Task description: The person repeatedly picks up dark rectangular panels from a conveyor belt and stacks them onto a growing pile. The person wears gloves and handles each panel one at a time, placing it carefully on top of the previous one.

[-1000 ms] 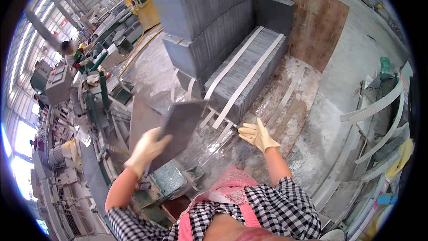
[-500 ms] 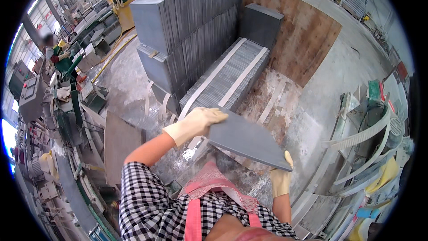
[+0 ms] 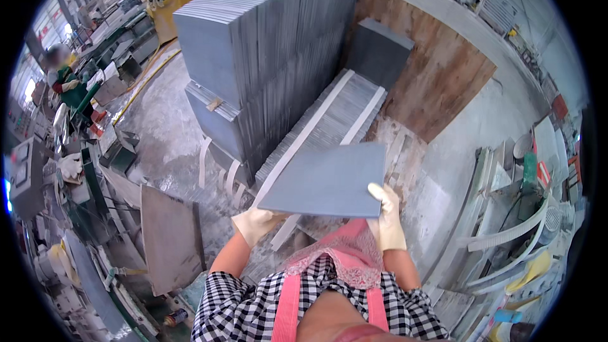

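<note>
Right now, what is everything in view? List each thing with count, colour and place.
Slab: one, grey, flat, held in front of the person.
Stacked slabs: many, grey, on edge, ahead.
Strapped low stack: one, grey with pale bands, beneath the held slab.
Wooden board: one, brown, right of the stacks.
Leaning panel: one, brownish grey, lower left.
Machinery: green and grey, count unclear, far left.
Another person: one, far left.
Left hand: pale glove, under the slab's near-left edge.
Right hand: pale glove, gripping the near-right corner.

One head camera looks steeply down and forward from close above the person's chest, toward the tall tile stack ahead.
</note>
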A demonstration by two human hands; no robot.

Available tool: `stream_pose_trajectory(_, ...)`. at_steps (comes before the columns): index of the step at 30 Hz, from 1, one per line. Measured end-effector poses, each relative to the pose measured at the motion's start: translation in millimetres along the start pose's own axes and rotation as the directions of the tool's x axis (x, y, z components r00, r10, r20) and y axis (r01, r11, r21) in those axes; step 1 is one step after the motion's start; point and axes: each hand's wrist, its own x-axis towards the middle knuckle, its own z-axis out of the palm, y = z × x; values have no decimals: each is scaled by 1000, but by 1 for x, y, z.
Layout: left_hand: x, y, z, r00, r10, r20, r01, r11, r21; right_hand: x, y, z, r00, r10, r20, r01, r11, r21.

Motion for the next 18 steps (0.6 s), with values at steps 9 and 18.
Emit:
stream_pose_trajectory(9,124,49,49,995,-46,-93,-6,869,-495,120,-28,-2,998,-22,52,20,999,27)
stream_pose_trajectory(18,364,84,17,993,-86,-76,86,996,-11,325,-64,-89,999,35,-4,-33,972,231)
